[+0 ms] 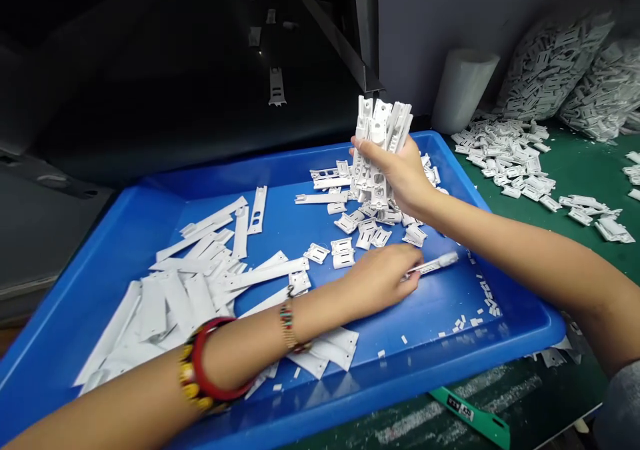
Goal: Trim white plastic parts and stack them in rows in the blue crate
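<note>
1. Holding a thick bunch of white slotted strips [379, 127] in the right hand [407, 177], roughly upright over the far right part of the blue tray [450, 303]. Closed firmly in grip, around many strips at once.

2. Pinching a slim white piece [437, 263] in the left hand [383, 273], nearer than the bunch and low over the tray. Narrow in grip, with the piece pointing right and only partly visible between the fingertips.

3. Lying below and around the bunch: small slotted parts [343, 253], loose and at mixed angles. Heaped to the left in the tray: flat white strips [175, 300], overlapping. Scattered near the right corner: tiny white scraps [493, 307].

4. Resting on the green worktop [575, 160] to the right: a spread of short white parts [505, 157]. Standing farther back: a white roll [463, 90], beside clear bags [560, 63] full of white parts. Lying just beside the near rim: a green tool [470, 413].

5. Judging by the hands, busy with one piece singly while holding a gathered bunch apart. Impossible to tell whether picking up, adding or releasing.

6. Likely to call for steady, even pressure on the bunch, so as not to shed strips, and for a light pinch on the single piece.
</note>
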`<action>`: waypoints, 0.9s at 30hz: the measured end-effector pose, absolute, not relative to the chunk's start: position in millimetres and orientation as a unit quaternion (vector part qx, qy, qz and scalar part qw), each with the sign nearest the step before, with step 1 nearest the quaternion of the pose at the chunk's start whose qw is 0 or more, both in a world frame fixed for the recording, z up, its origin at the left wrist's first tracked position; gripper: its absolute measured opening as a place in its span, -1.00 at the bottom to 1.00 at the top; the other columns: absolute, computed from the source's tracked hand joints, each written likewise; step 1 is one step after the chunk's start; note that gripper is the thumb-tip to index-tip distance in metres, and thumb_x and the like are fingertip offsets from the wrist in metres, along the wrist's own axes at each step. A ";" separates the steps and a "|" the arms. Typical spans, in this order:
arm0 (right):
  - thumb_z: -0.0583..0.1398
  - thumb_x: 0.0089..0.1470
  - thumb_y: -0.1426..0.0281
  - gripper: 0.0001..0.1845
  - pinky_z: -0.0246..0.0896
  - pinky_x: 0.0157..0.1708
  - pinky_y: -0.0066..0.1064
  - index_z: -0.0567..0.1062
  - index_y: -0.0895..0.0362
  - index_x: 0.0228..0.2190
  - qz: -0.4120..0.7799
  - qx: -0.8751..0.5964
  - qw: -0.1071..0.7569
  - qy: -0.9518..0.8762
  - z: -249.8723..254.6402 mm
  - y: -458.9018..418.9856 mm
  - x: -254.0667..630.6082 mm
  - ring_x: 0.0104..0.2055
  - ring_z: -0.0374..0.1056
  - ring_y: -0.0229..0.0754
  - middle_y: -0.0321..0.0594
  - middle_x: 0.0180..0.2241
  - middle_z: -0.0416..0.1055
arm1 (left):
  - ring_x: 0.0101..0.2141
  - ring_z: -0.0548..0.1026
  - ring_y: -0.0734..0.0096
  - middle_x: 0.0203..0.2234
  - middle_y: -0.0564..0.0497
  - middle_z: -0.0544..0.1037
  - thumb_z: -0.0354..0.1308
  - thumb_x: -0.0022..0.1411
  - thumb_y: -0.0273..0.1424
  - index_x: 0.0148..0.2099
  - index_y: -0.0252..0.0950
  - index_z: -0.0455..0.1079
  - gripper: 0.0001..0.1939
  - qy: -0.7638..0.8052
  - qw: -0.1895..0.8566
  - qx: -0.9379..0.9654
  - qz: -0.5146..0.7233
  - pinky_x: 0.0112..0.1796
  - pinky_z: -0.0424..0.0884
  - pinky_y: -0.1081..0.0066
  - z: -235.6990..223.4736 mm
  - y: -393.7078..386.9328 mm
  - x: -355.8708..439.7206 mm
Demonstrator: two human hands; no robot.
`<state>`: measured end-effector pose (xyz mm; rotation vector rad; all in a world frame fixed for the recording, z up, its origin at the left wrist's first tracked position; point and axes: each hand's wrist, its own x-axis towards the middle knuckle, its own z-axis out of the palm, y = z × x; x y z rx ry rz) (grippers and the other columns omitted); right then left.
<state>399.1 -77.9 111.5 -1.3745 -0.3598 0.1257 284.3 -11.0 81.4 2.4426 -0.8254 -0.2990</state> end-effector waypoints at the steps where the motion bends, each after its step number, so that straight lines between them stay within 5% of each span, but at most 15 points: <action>1: 0.41 -0.19 0.02 -0.33 0.38 0.04 -0.12 0.37 0.05 -0.10 0.056 -0.633 0.754 -0.168 112.5 -77.9 399.2 0.06 0.39 0.05 -0.08 -0.06 0.46 | -0.38 0.47 0.36 -0.39 -0.01 0.52 0.06 0.27 -0.47 -0.27 -0.32 0.38 -0.91 -0.243 0.350 0.891 -0.155 -0.36 0.35 0.39 86.9 -1.6 278.3; 4: 0.41 -0.18 0.03 -0.34 0.37 0.03 -0.10 0.37 0.04 -0.10 0.055 -0.650 0.738 -0.170 115.7 -77.6 396.5 0.06 0.39 0.07 -0.09 -0.08 0.47 | -0.42 0.46 0.43 -0.45 0.07 0.46 0.05 0.22 -0.36 -0.33 -0.27 0.28 -0.90 -0.081 0.532 0.800 -0.266 -0.37 0.37 0.42 103.1 24.5 257.9; 8: 0.40 -0.16 0.10 -0.45 0.40 -0.05 -0.10 0.39 0.05 -0.17 0.078 -0.657 0.732 -0.160 115.3 -76.0 387.5 -0.04 0.43 0.05 -0.15 -0.18 0.50 | -0.51 0.45 0.50 -0.51 0.12 0.45 0.03 0.14 -0.37 -0.31 -0.25 0.21 -0.92 0.033 0.634 0.707 -0.312 -0.35 0.37 0.40 118.2 48.4 232.1; 14: 0.44 -0.24 0.24 -0.55 0.44 -0.25 -0.19 0.46 0.10 -0.30 0.232 -0.639 0.717 -0.155 109.0 -71.3 356.1 -0.25 0.46 -0.03 -0.17 -0.33 0.53 | -0.64 0.07 0.59 -0.64 0.21 0.20 0.00 0.19 -0.23 -0.31 -0.26 0.25 -0.81 0.102 0.663 0.702 -0.237 -0.57 0.03 0.48 131.0 70.0 215.5; 27: 0.48 -0.28 0.27 -0.58 0.38 -0.29 -0.30 0.51 0.10 -0.33 0.341 -0.605 0.706 -0.138 112.6 -70.7 322.9 -0.30 0.44 -0.12 -0.19 -0.32 0.53 | -0.67 -0.02 0.63 -0.72 0.22 0.07 0.03 0.16 -0.03 -0.56 -0.22 0.10 -0.56 0.102 0.677 0.714 -0.150 -0.60 -0.09 0.48 124.3 79.9 217.1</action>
